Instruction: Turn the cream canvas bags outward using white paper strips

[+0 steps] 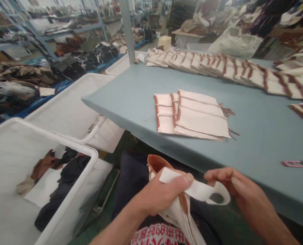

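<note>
Left hand [164,192] is clamping the strip of a white tape roll [225,193] over a cream-and-brown fabric piece [175,212] above the lap; right hand [243,185] is meeting the roll, grip unclear. Unwinding is seemingly partial, strip undetached; stacked panels [202,119] are lying on the bench [121,95].
</note>
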Tool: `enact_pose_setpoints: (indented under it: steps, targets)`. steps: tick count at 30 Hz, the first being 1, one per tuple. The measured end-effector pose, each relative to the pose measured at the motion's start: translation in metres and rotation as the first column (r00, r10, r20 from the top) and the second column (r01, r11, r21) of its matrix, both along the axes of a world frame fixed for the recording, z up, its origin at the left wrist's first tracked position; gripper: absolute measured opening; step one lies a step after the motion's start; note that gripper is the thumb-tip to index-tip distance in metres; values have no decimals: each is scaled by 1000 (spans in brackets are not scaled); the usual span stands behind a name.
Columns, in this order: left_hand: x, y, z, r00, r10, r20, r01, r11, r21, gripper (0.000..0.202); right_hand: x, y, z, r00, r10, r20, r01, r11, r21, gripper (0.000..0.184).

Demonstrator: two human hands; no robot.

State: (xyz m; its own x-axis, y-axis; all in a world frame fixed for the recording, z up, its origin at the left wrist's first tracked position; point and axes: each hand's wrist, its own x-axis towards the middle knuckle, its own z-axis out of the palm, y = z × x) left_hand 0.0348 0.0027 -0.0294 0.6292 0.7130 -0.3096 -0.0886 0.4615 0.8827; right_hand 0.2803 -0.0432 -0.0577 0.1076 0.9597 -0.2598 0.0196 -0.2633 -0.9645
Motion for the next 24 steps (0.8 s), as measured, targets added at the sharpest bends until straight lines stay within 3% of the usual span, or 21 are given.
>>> enact_pose_setpoints:
  steps: [2, 5, 10, 15, 19, 24]
  targets:
    - [0, -1, -1, 996, -65, 66, 73, 990, -124, 56, 0, 4, 10, 982, -49, 181, 40, 998, 53, 41]
    - [0, -2, 3, 987, -152, 58, 161, 966, -202, 54, -17, 9, 35, 949, 1, 314, -49, 988, 144, 35]
    - [3, -1, 20, 982, -142, -124, 125, 983, -133, 31, -60, 19, 65, 920, 276, 279, -311, 946, 90, 20]
    - [5, -2, 28, 964, -164, -208, 174, 984, 32, 8, -76, 27, 66, 904, 391, 171, -403, 914, 43, 11]
    - [4, -4, 27, 953, -207, -222, 233, 968, 98, 18, -78, 27, 64, 911, 404, 76, -409, 910, 69, 12]
    - [3, -11, 25, 963, -122, -241, 167, 971, 174, 32, -79, 23, 59, 947, 322, 19, -322, 945, 58, 20]
